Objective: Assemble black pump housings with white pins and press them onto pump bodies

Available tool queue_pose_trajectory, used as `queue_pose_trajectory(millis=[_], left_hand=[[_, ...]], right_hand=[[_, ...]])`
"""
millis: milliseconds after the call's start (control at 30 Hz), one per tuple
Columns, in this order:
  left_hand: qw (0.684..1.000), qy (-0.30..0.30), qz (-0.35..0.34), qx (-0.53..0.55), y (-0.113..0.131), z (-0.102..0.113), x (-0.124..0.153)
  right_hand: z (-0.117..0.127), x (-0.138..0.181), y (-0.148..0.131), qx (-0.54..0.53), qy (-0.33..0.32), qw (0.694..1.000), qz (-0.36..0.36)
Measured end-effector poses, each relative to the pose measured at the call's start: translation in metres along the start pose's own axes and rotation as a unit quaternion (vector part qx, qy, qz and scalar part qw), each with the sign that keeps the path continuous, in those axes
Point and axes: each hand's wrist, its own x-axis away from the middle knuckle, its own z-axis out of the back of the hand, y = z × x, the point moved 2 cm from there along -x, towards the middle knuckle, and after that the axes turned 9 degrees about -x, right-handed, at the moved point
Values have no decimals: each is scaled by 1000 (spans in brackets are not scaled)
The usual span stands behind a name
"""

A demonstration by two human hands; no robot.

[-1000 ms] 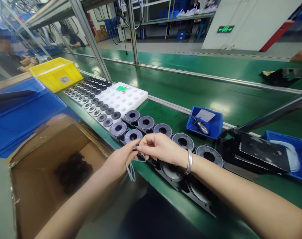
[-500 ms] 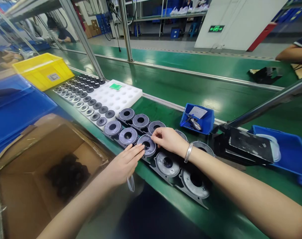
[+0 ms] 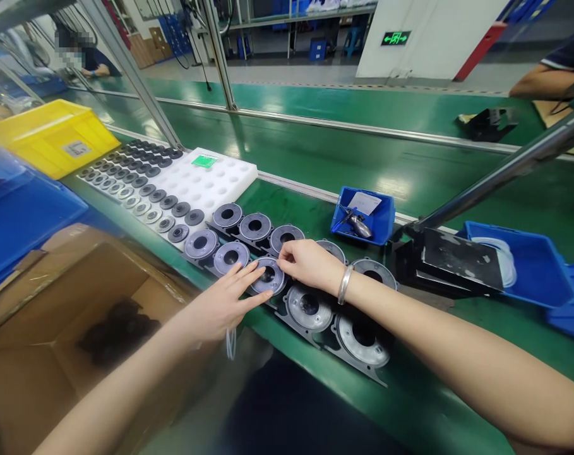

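Two rows of round grey metal housings with dark central holes lie on the green bench. My left hand [image 3: 227, 300] is open, its fingers spread and its fingertips on the near-left side of one housing [image 3: 276, 282] in the front row. At that housing's right edge, my right hand [image 3: 310, 264] is closed in a pinch; whatever is between the fingertips is hidden. Right of it in the same row sit another housing [image 3: 293, 303] and an end housing [image 3: 350, 341]. My right forearm partly covers the back-row housings, among them one [image 3: 376, 268].
Dark and silver discs fill part of a white foam tray [image 3: 230, 174] bearing a green label. A yellow bin [image 3: 54, 136] stands behind it. An open cardboard box [image 3: 26, 379] with dark parts is at left. Blue bins [image 3: 386, 221] and a black block [image 3: 460, 259] lie right.
The view has shifted slightly, moving the scene left. My left fingers have spread apart over the same housing. My right hand remains pinched at its edge.
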Motion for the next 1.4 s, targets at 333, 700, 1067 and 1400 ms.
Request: queue_pose_trajectory(millis=[333, 700, 1067, 1400], left_hand=[[999, -24, -14, -38, -8, 1, -6], [998, -21, -8, -61, -6, -1, -3], [998, 24, 24, -46, 1, -10, -1], [877, 266, 295, 269, 53, 7, -12]], right_hand=[[-3, -2, -7, 96, 21, 995, 3], [6, 0, -11, 163, -31, 986, -33], [6, 11, 1, 142, 38, 989, -22], [-16, 76, -43, -302, -160, 937, 74]])
